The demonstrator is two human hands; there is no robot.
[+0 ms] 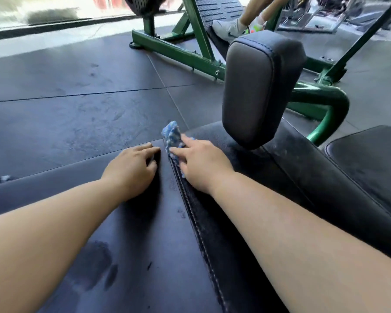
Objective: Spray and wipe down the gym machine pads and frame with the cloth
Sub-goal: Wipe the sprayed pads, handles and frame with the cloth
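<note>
A long black machine pad (145,233) with a stitched seam runs away from me, and damp patches darken its near part. My left hand (133,170) rests on the pad's far end, fingers bent over the edge. Just right of the seam, my right hand (199,163) holds a blue and white cloth (172,134) against the pad's far corner, index finger stretched out along it. An upright black roller pad (257,86) stands right behind the cloth on a green frame (321,96). No spray bottle is in view.
Another black pad (370,159) lies at the right. A green machine frame (174,50) crosses the dark rubber floor (66,98) beyond. Another person's leg and white shoe (228,30) rest on that machine at the top.
</note>
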